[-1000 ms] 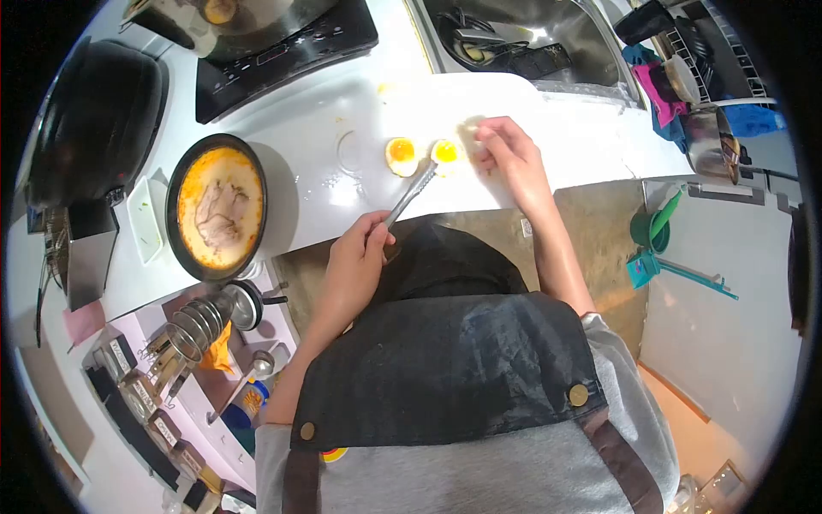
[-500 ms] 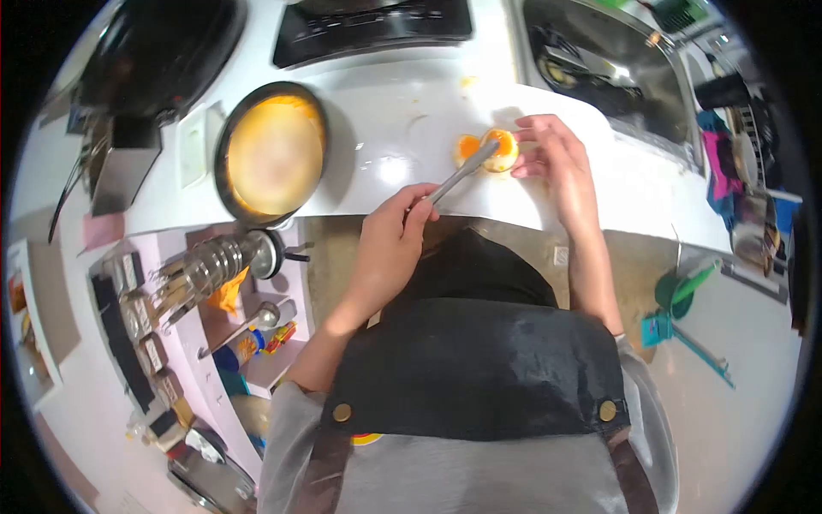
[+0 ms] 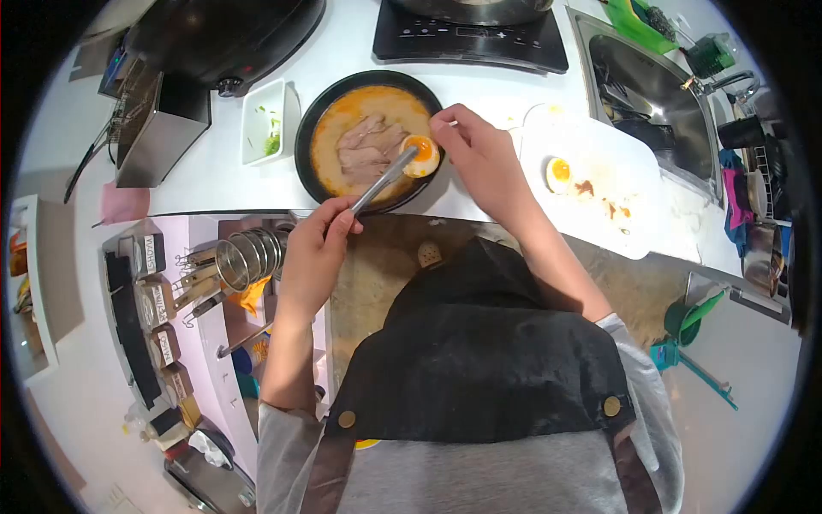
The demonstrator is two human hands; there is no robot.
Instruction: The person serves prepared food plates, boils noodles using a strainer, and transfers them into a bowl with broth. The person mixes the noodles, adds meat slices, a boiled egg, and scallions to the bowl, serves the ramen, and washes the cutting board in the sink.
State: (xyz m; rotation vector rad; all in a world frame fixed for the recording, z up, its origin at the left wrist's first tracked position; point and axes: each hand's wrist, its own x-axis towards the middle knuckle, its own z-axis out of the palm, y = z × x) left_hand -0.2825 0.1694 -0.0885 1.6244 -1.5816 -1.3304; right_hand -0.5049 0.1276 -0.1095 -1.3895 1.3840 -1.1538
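My left hand [image 3: 318,244] is closed around slim metal tongs [image 3: 383,184], which point up to the right over a black bowl [image 3: 304,167]. Their tips meet a halved boiled egg [image 3: 419,163], its orange yolk facing up, at the bowl's right side. Slices of meat [image 3: 368,146] lie in the pale, orange-edged broth [image 3: 342,111]. At the right rim, beside the egg, my right hand [image 3: 484,154] has its fingers bent together; what they hold, if anything, is hidden. Another egg half [image 3: 558,174] lies on a white cutting board [image 3: 616,171].
Left of the bowl stands a white dish [image 3: 257,128] with chopped greens. An induction cooker [image 3: 471,43] with a pot [image 3: 479,10] is behind. A sink [image 3: 634,94] holding utensils lies to the right. Strainers [image 3: 248,257] hang below the counter's front edge.
Both hands moved left from the cutting board to the bowl with one egg half at the tongs' tips. The other half stayed on the board. My view shifted left.
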